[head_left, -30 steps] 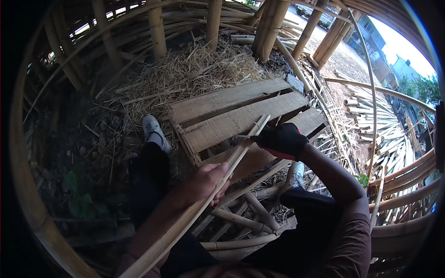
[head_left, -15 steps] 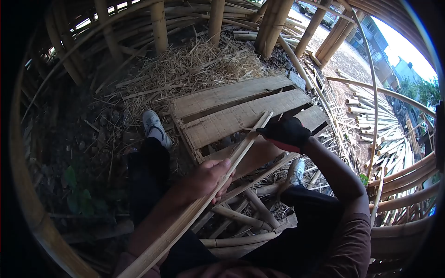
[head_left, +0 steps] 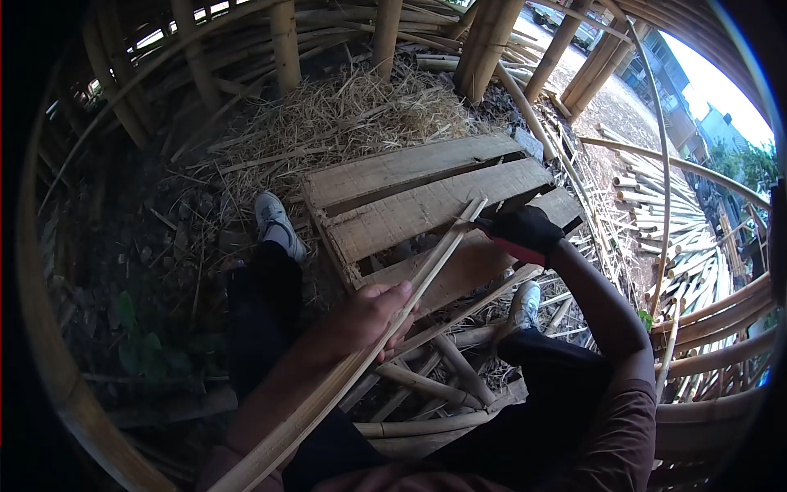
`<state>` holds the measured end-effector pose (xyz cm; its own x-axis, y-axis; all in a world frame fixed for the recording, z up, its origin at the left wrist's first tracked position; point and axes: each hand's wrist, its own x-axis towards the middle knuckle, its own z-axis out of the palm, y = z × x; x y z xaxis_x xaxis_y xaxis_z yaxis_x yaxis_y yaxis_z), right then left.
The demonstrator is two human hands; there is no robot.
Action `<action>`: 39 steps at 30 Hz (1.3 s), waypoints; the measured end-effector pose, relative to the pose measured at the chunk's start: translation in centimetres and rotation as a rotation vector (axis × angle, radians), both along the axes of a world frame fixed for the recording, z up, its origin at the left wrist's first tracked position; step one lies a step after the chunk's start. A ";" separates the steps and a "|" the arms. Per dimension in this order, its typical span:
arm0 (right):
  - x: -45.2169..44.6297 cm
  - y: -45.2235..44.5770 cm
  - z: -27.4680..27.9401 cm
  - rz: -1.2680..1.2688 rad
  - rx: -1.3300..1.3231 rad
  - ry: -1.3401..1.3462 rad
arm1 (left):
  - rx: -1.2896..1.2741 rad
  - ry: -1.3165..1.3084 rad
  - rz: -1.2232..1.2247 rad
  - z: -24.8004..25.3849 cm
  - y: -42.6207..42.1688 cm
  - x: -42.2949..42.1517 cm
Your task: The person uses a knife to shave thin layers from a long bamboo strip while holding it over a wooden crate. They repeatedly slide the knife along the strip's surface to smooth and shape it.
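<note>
My bare left hand [head_left: 379,321] is wrapped round a long split bamboo strip [head_left: 344,384], which runs from below my lap up to the slatted wooden bench [head_left: 385,221]. Near its far end the strip looks split into thin slivers. A black and red glove covers my right hand [head_left: 525,234], closed round the dark handle of a knife [head_left: 573,225]. Its blade, mostly hidden, meets the strip close to the far tip. The bench stands between my two shoes, low and with gaps between its planks.
Dry bamboo shavings [head_left: 369,115] are heaped behind the bench. Upright bamboo posts [head_left: 488,49] stand at the back. Cut bamboo poles [head_left: 676,238] lie piled outside on the right. Crossed bamboo pieces [head_left: 438,385] lie between my legs.
My right hand with the knife has shifted slightly to the right. My left hand keeps its grip on the bamboo strip, nearly still.
</note>
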<state>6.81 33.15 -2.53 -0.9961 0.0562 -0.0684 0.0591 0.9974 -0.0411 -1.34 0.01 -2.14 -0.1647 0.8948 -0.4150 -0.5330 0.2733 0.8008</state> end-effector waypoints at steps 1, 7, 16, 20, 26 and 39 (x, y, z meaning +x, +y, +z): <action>-0.1 0.2 -0.3 0.003 -0.003 -0.001 | -0.003 -0.001 0.003 0.0 0.0 0.0; -0.6 6.2 0.2 -0.197 0.263 -0.057 | -0.012 -0.030 0.008 0.6 0.6 0.3; -0.8 0.9 3.1 -0.407 0.184 -0.084 | -0.035 -0.135 0.022 0.7 0.5 0.4; -0.9 -5.2 5.4 -0.364 0.068 -0.008 | -0.013 -0.141 0.009 0.7 0.6 0.2; -1.8 -2.9 1.2 -0.303 0.029 0.634 | 0.103 -0.370 0.152 1.2 -0.8 -1.5; -2.2 -6.8 -0.9 0.336 0.316 0.232 | 0.218 -0.474 0.240 0.9 -1.4 -2.6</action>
<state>4.58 26.40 -3.40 -0.9498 -0.2870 0.1249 -0.2413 0.9256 0.2915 -3.97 -1.40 -1.24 -0.2146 0.9286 -0.3028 -0.8741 -0.0442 0.4838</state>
